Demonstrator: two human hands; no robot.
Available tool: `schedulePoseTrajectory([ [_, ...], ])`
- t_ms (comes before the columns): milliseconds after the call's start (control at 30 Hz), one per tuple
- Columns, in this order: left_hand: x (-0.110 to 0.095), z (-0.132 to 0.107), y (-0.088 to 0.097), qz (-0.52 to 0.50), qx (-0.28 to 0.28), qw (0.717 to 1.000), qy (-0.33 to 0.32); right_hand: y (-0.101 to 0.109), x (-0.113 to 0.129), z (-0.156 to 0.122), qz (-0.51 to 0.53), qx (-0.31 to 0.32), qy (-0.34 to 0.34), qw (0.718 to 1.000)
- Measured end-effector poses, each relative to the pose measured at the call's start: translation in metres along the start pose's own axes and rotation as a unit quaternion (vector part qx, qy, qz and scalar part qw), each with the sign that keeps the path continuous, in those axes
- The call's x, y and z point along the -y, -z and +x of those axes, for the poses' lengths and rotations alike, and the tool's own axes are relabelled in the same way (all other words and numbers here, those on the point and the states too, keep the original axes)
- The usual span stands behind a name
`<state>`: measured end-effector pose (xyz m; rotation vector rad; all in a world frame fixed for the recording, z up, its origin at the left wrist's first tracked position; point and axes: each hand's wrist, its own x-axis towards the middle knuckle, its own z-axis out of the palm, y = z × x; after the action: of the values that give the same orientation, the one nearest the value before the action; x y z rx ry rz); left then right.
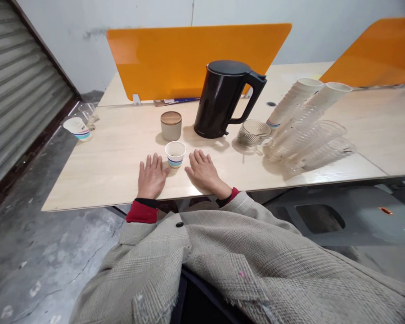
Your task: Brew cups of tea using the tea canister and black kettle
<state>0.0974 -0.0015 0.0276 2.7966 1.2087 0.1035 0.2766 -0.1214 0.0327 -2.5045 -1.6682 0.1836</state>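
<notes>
Both my hands lie palm down on the pale wooden table (104,180), close to its front edge. My left hand (151,177) is flat and holds nothing, its thumb by the base of a striped paper cup (175,155). To the right of that cup rests my right hand (204,171), also flat, with nothing in it. The cup stands upright with a few small dark bits inside. Just behind it is a beige canister (171,128) with a wooden lid. A black electric kettle (218,101) stands farther back, its handle to the right.
A ribbed glass cup (253,132) sits right of the kettle. Beyond it lean stacks of paper cups (295,99) and clear plastic cups (317,144). At the far left are a tilted paper cup (78,129) and clear cups (87,112). An orange divider (162,58) stands behind.
</notes>
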Motion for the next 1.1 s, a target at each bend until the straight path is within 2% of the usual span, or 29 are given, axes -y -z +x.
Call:
schedulePoseTrajectory([
  [700,0.0026,0.0007,-0.0035,-0.003,-0.015,1.0,-0.01,-0.0016,-0.0008,0.0006,0.002,0.0,0.0,1.0],
  [1100,0.0005,-0.0004,0.0,-0.001,-0.005,1.0,-0.005,0.0001,0.0003,0.0001,0.005,0.004,-0.002,1.0],
])
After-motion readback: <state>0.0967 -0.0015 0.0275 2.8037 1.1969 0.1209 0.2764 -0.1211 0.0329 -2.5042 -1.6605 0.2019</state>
